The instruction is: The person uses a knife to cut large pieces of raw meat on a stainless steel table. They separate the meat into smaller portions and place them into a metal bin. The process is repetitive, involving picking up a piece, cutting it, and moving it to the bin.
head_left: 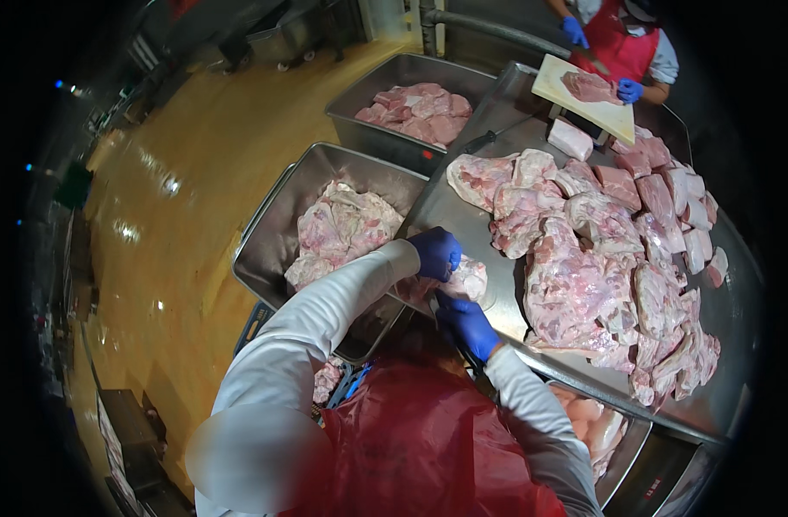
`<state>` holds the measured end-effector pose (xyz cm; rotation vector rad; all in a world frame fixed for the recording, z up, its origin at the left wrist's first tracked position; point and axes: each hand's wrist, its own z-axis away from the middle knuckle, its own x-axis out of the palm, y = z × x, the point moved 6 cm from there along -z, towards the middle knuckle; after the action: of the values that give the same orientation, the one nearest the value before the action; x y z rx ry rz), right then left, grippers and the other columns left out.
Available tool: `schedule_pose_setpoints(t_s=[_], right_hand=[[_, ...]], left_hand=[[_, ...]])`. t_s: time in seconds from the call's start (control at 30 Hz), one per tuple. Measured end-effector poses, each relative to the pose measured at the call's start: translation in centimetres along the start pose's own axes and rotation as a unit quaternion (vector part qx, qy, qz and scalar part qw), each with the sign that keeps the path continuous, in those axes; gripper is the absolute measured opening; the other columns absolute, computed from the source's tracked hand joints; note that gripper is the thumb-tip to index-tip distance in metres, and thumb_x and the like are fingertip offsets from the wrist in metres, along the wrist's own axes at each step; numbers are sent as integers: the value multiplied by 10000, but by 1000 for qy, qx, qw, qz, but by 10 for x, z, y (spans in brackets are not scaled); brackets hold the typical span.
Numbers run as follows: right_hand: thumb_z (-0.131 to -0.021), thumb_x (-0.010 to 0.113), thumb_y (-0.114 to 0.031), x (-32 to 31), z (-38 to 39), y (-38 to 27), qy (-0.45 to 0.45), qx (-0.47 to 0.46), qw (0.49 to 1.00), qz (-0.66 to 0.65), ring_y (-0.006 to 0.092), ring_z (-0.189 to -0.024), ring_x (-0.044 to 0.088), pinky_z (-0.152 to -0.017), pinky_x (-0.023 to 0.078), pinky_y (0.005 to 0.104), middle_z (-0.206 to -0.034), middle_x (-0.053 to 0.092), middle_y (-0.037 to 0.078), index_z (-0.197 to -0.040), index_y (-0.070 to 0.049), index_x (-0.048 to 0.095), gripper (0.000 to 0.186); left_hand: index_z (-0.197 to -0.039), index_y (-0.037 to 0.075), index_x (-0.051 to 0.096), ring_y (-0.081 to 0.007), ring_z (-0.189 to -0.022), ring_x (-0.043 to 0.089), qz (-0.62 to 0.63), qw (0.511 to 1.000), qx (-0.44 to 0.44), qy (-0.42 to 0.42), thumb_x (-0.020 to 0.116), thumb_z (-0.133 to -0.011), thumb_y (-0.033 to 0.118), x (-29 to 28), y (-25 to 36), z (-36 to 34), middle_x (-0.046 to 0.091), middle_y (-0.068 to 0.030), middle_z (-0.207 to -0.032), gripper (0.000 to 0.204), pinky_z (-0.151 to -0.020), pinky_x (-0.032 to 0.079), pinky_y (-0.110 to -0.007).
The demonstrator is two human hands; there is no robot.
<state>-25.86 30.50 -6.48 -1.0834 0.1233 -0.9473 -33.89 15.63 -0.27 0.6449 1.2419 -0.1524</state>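
At the near left edge of the metal table [508, 293], a piece of raw meat [470, 277] lies partly under my hands. My left hand [437, 252], in a blue glove, is closed on its upper side. My right hand [469, 326], gloved in blue too, is closed just below the meat around what looks like a knife; only a thin bit of the blade shows and the handle is hidden. Large pale cuts of raw meat [575, 284] are heaped to the right of my hands. Under my left forearm, a steel tub [269, 228] holds more fatty meat [347, 224].
A second tub [347, 121] with pinkish meat stands farther back. A knife [480, 142] lies near the table's far left edge. Across the table, a co-worker in a red apron [616, 43] handles meat on a white cutting board [575, 99]. Another meat bin [637, 431] sits below the near edge.
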Motion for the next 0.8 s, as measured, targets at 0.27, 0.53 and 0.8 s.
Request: schedule_pose_setpoints(t_s=[0.27, 0.53, 0.8], right_hand=[[-1014, 603, -70, 46, 25, -8, -98, -77, 975, 183, 155, -1067, 658, -902, 526, 304, -1261, 704, 74, -1466, -11, 574, 457], [-995, 678, -96, -46, 68, 7, 36, -149, 924, 350, 115, -989, 684, -907, 545, 292, -1177, 767, 114, -1495, -82, 568, 512], [-989, 639, -56, -105, 100, 36, 194, -136, 891, 387, 125, -766, 614, -755, 538, 314, -996, 746, 157, -1535, -146, 530, 563]], left_hand=[[-859, 69, 763, -229, -754, 727, 253, 929, -145, 227, 817, -676, 185, -11, 4, 75, 752, -111, -816, 223, -730, 573, -353], [-1023, -25, 694, -152, -973, 657, 271, 610, -373, 644, 731, -909, -22, 4, 30, 356, 704, -88, -1065, 119, -892, 527, -300], [-1230, 44, 681, -344, -1091, 659, 99, 717, -475, 500, 932, -724, 275, 165, 23, 309, 688, -168, -1137, 610, -972, 530, -414]])
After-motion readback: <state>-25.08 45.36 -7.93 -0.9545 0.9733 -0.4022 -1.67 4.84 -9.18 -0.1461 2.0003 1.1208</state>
